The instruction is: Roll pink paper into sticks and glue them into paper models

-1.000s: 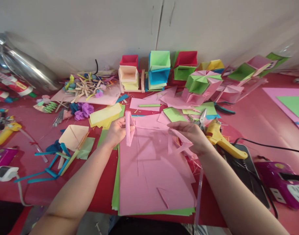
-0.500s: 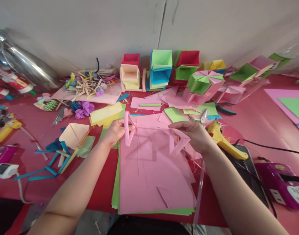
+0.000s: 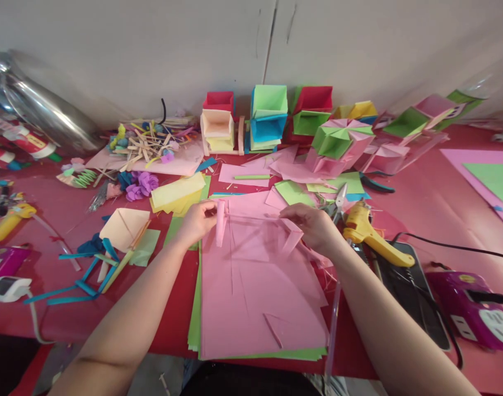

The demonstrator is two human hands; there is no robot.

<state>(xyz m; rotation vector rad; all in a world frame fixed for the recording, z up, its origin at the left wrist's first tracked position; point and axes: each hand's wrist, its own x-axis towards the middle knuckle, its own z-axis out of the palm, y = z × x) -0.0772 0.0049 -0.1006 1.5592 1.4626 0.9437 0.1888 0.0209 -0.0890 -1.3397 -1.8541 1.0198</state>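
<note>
Between my hands spans a thin pink rod with a folded pink paper frame at either end. My left hand is closed on the left frame, which stands nearly edge-on. At the other end, my right hand pinches the rod near the right frame, which hangs tilted. The piece hovers over a stack of pink paper sheets, with green sheets showing at its edges. A narrow pink strip lies on the stack near the front.
Folded paper boxes stand along the wall. To the right are pliers, a yellow glue gun and a purple power strip. Blue paper sticks and a peach paper piece lie left.
The left frame has turned from an open triangle to nearly edge-on. My right hand and the right frame have shifted a little to the left.
</note>
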